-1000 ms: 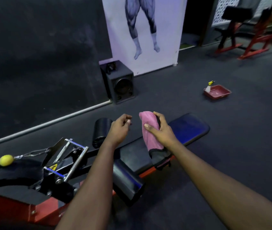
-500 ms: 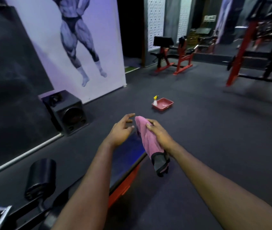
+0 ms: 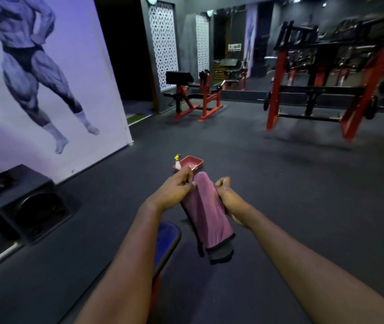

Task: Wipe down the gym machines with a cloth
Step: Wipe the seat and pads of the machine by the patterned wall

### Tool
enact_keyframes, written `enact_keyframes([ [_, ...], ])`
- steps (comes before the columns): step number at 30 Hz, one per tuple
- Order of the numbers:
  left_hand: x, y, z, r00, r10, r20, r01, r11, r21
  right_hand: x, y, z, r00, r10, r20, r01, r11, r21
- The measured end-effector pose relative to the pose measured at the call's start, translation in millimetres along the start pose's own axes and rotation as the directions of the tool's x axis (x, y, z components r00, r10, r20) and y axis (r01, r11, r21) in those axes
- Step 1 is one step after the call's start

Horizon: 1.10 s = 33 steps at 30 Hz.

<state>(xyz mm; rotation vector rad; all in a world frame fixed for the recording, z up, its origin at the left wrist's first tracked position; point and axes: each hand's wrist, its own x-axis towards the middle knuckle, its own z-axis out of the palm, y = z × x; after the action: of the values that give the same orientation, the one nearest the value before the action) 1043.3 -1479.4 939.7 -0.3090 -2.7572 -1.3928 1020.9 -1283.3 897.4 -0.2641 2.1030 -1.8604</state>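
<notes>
The pink cloth [image 3: 207, 213] hangs between two closed grips: the left hand [image 3: 174, 191] pinches its top edge and the right hand [image 3: 227, 195] curls round its side, probably refolding it. The bench [image 3: 167, 237] lies below the left grip.

The left grip [image 3: 174, 190], open beside the cloth [image 3: 207, 213] before, now pinches its top edge.

Both bare forearms reach forward, wrists close together. The left grip [image 3: 177, 190] pinches the top of the cloth [image 3: 207, 216]; the right grip [image 3: 227, 196] seems curled round its side, fingers blurred.
</notes>
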Motion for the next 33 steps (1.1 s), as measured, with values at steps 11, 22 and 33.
enact_keyframes([
  [11,258.6,-50.3,-30.2,0.993,0.108,-0.044,-0.093,0.96,0.263,211.0,-24.6,-60.1,0.988,-0.077,-0.138,0.072,0.997,-0.041],
  [22,507.1,-86.5,-21.7,0.977,0.105,0.184,-0.137,0.975,0.173,454.3,-35.2,-192.2,0.887,-0.2,-0.416,0.159,0.979,-0.132],
  [33,782.4,-89.9,-11.2,0.975,0.217,-0.039,-0.205,0.957,0.206,690.9,-75.9,-348.1,0.95,-0.25,-0.187,0.256,0.967,0.012],
])
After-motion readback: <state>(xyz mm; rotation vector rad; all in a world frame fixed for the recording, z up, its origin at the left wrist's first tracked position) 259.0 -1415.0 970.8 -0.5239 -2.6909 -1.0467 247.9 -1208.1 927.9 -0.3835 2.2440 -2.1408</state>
